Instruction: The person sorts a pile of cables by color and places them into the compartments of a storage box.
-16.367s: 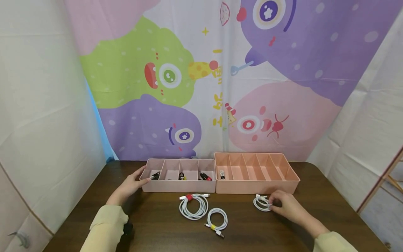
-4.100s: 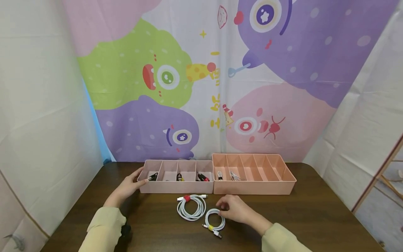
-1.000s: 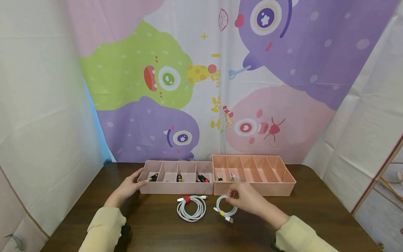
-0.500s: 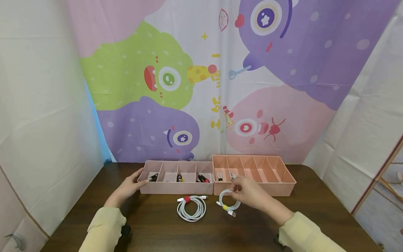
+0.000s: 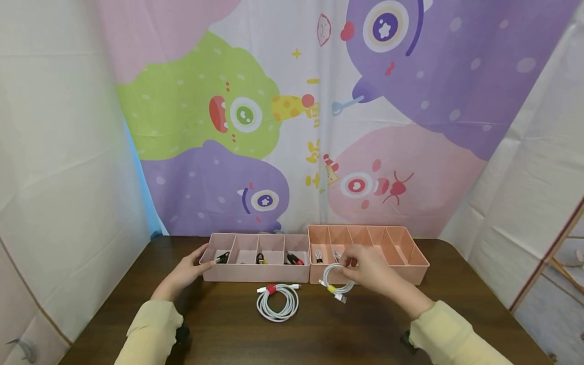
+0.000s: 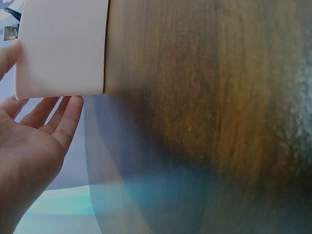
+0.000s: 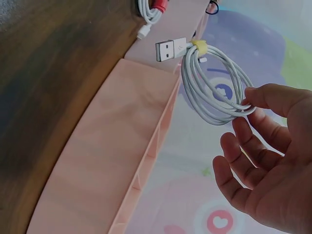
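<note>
My right hand [image 5: 367, 268] pinches a coiled white USB cable [image 7: 214, 87] between thumb and fingertips, as the right wrist view shows. A yellow tie [image 7: 199, 47] binds the coil, and its USB plug [image 7: 170, 49] sticks out to the side. In the head view the coil hangs before the front wall of the peach divided box [image 5: 378, 274]. My left hand [image 5: 186, 271] holds the left corner of the paler pink divided box [image 5: 255, 272], thumb at the front rim and fingers against the end wall [image 6: 58, 95]. Another coiled white cable [image 5: 277, 303] with a red tie lies on the table.
Dark tied cables [image 5: 294, 258] lie in three of the pale box's compartments. The peach box has a small white cable [image 5: 318, 256] in its leftmost compartment and another white cable [image 5: 336, 256] beside it, partly hidden. Both boxes stand end to end near the cartoon curtain [image 5: 214, 187].
Since 16.4 seconds ago, a white cable from the table's right has gone into the peach box. My right hand has lifted the yellow-tied cable toward that box. My left hand stays put.
</note>
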Motion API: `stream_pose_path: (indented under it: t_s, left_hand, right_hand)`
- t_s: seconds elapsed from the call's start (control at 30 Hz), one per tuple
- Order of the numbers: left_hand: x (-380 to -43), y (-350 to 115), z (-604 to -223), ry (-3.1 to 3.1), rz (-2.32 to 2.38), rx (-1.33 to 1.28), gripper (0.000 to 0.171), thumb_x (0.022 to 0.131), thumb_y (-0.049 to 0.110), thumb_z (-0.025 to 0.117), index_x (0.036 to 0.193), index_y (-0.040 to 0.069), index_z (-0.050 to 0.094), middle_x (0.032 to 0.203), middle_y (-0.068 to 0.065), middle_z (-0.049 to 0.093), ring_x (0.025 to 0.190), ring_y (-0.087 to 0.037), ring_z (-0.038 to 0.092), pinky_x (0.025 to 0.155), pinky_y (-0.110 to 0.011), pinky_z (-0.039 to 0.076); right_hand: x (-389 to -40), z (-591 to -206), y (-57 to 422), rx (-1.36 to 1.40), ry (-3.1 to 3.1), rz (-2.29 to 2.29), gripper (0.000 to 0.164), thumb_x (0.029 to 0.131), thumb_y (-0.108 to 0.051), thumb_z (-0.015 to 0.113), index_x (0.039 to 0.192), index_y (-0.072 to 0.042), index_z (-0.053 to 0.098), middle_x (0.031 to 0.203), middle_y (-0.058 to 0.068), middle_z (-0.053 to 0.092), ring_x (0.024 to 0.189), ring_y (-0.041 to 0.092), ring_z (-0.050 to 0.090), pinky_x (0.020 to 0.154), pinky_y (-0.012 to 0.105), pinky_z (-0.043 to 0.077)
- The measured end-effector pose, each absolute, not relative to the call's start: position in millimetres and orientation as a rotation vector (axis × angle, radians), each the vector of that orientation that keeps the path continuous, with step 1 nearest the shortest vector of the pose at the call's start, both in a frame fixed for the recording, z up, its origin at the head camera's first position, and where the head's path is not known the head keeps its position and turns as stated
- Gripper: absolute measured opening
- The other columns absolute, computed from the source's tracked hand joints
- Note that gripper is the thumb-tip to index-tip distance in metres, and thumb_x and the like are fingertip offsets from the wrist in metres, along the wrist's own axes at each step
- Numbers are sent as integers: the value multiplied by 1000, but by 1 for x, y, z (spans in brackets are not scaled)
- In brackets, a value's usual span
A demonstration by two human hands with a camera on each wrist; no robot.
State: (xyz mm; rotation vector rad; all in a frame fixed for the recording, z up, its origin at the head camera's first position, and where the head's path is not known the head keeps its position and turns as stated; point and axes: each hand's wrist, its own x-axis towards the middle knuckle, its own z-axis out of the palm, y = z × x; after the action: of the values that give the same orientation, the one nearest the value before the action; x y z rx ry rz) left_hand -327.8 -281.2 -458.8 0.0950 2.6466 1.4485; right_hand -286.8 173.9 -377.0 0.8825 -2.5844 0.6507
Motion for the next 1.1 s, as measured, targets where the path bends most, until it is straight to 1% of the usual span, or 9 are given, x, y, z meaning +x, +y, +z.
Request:
stream_pose_path:
  t_s: [0.1,0.3,0.6,0.77,1.1]
  left_hand:
    - [-328,-281,-459,2645,1451,107,80,92,38,58,151,7,14,153,-27,14,137,-49,20,106,-61,26]
    - [-329,-281,-458,2640,1452,114,79,93,36,58,151,7,13,153,-27,13,137,-48,20,106,-60,27]
    - [-329,-281,-460,2646,1444,95,80,92,38,58,151,7,14,153,-28,15,137,-48,22,106,-60,27]
    - [-329,-281,-459,2653,1443,103,79,93,37,58,151,7,14,153,-28,15,136,-48,23,105,-60,28]
    - [-328,-281,-460,2670,1444,137,78,93,35,58,151,5,15,152,-28,17,136,-49,24,105,-59,30]
  right_hand:
    - [-286,-372,177,875,-2588,664,19,73,-10,78,69,-17,60,71,-5,56,66,10,54,58,20,46]
    - [-287,-363,181,818,-2624,677,17,75,-13,78,70,-16,61,72,-5,56,68,14,55,59,20,46]
    - [-289,-357,188,795,-2580,623,16,75,-12,77,71,-15,62,72,-4,57,67,12,55,59,22,46]
    - [-289,-351,193,764,-2592,610,16,75,-15,78,72,-16,63,72,-6,58,69,15,56,58,22,45]
    - [-294,-346,202,749,-2602,659,13,77,-12,76,73,-16,64,73,-8,60,71,15,56,62,25,46]
